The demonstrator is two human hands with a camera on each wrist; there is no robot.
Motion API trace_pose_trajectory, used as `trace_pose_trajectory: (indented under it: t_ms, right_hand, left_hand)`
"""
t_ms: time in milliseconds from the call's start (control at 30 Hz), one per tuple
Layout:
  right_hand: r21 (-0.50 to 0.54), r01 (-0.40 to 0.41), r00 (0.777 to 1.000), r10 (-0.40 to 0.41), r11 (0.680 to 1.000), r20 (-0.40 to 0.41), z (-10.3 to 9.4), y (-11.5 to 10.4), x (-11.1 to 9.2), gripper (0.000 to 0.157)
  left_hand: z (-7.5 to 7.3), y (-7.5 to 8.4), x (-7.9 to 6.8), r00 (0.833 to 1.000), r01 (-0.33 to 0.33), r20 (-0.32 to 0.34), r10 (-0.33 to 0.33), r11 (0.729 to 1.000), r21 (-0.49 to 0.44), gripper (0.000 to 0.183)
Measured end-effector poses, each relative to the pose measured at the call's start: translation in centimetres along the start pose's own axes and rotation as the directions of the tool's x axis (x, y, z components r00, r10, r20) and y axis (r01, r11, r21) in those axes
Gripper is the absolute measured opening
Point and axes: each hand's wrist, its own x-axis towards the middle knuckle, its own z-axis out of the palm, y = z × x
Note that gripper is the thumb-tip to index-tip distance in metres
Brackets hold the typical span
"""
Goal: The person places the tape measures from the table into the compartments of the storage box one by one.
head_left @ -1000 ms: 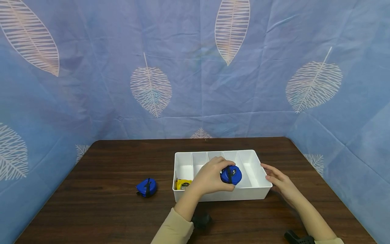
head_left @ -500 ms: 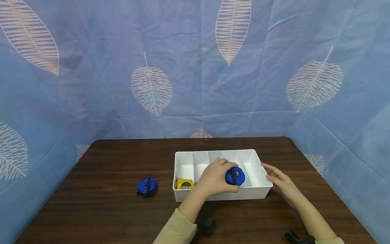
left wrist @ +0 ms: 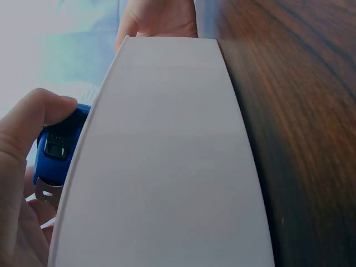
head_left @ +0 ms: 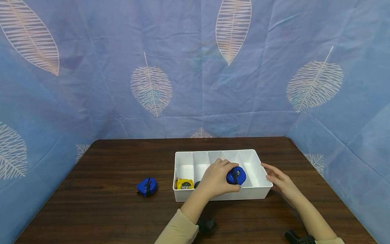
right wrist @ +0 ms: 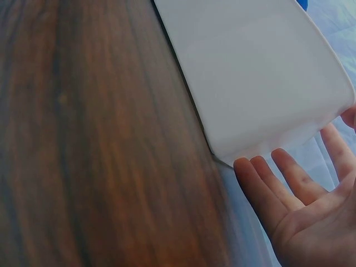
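Note:
My left hand grips a round blue tape measure with a black strap, thumb on the near side and fingers on the far side. It is low at a compartment right of the middle in the white divided box. In the left wrist view, the tape measure shows its metal hook, partly hidden by the box wall. My right hand is at the box's right end; in the right wrist view its extended fingertips touch or nearly touch the wall.
A yellow tape measure lies in the leftmost compartment. A dark round thing shows beside it in the second, mostly hidden by my left hand. Another blue tape measure lies on the brown table, left of the box.
My left hand has moved a little to the right with the blue tape measure, uncovering the dark thing's edge. The right hand stays at the box's end.

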Motion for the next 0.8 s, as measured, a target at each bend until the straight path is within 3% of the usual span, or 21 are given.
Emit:
trace_pose_trajectory:
  t_ms: [300,500,800]
  right_hand:
    - [0.005,-0.001,1.0,0.001,1.0,-0.001,-0.03,0.03,0.02,0.05]
    - [0.003,-0.007,1.0,0.007,1.0,-0.007,0.01,0.06,-0.01,0.051]
    - [-0.003,0.005,1.0,-0.005,1.0,0.0,-0.02,0.09,-0.03,0.05]
  left_hand:
    - [0.55,0.23,0.07,1.0,-0.001,0.004,0.001,1.0,-0.011,0.069]
    - [0.73,0.4,-0.01,1.0,0.014,-0.001,-0.014,1.0,-0.019,0.064]
    - [0.91,0.24,-0.04,0.999,0.002,0.044,-0.002,1.0,-0.001,0.065]
